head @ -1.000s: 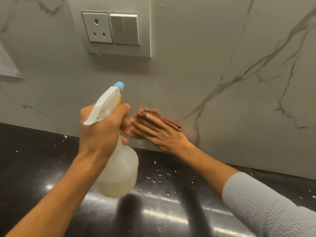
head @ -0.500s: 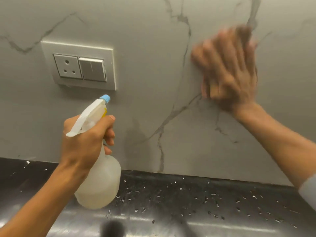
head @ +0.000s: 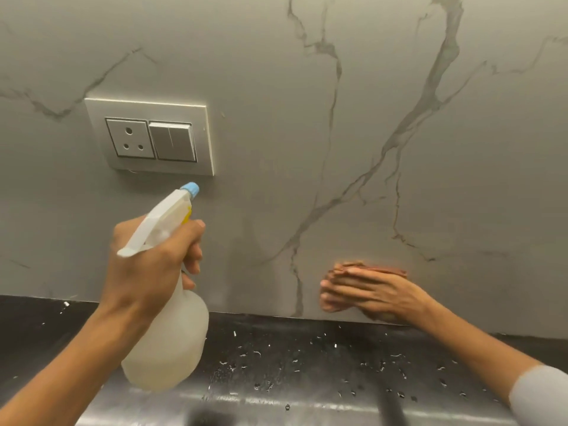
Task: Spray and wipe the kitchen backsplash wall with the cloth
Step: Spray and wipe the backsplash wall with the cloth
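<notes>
Head view: the left grip [head: 153,259] is closed round the neck of the spray bottle [head: 166,342], with the nozzle aimed at the backsplash wall [head: 276,118] just below the socket plate [head: 150,136]. The right grip [head: 372,293], fingers flat, presses the cloth [head: 368,267] against the wall, low right, just above the droplet-spotted tabletop [head: 307,364]. Step in hand: wiping. The next move probably calls for firm strokes across unwiped areas, with spray kept off the socket.
</notes>
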